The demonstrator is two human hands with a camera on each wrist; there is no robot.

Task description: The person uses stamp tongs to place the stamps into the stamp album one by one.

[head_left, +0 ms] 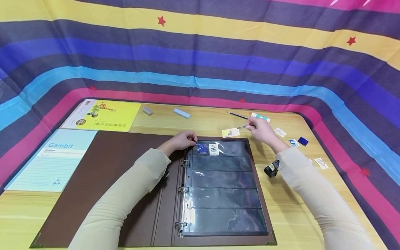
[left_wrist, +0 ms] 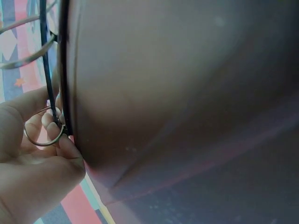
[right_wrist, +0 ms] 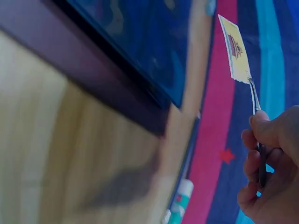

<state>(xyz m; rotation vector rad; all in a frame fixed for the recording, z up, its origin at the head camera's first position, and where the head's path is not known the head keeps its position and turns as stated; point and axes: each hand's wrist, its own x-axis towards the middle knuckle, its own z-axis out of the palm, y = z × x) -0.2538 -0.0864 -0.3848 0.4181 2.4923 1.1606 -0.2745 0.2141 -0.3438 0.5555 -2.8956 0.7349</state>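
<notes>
My right hand (head_left: 260,130) holds metal tweezers (right_wrist: 254,97) whose tips grip a yellow stamp (head_left: 230,132) with a building printed on it. The stamp hangs just beyond the top edge of a black stamp page (head_left: 222,180) with clear pocket rows, set in a brown ring binder (head_left: 134,152). At the page's top left corner, my left hand (head_left: 183,140) pinches the page edge by the top ring (left_wrist: 44,140). Two stamps sit in the top row: a dark blue one (head_left: 201,148) and a white one (head_left: 214,149).
Loose stamps (head_left: 293,142) lie on the table at right, near a small black object (head_left: 272,168). Behind are a glue stick (head_left: 260,117), a thin dark brush (head_left: 237,115), a blue block (head_left: 181,113) and a grey one (head_left: 148,111). Notebooks (head_left: 51,159) lie at left.
</notes>
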